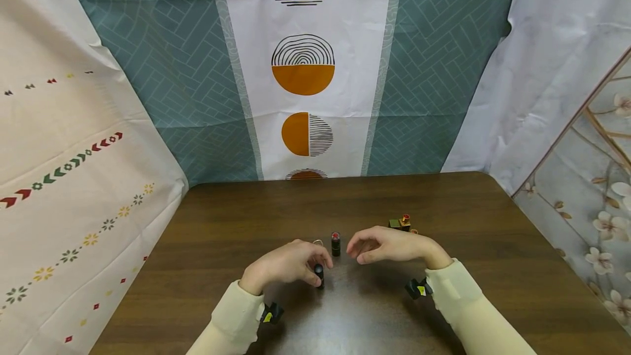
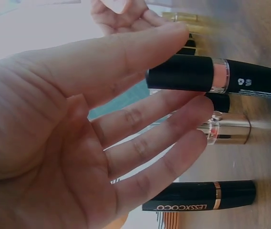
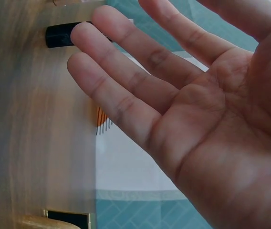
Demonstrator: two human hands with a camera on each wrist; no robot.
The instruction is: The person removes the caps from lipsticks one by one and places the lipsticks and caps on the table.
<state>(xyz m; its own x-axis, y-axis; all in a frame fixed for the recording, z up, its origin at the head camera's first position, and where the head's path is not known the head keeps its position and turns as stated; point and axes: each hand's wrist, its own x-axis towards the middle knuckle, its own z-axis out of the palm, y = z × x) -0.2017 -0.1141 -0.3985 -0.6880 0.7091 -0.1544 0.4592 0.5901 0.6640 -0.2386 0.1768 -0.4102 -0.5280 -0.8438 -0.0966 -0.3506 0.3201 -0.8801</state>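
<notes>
Wood-grained worktop, backed by a teal and white patterned cloth. Subject item: a slim black cosmetic tube, standing upright on the worktop beside the thumb of the left hand. Its cap is plain black; a clear band shows coral pink within; small white markings appear on the black lower section. Left fingers are spread apart, not clamped; thumb contact with the cap cannot be determined. Right hand is raised, fingers apart and holding nothing, near a red-topped black tube.
</notes>
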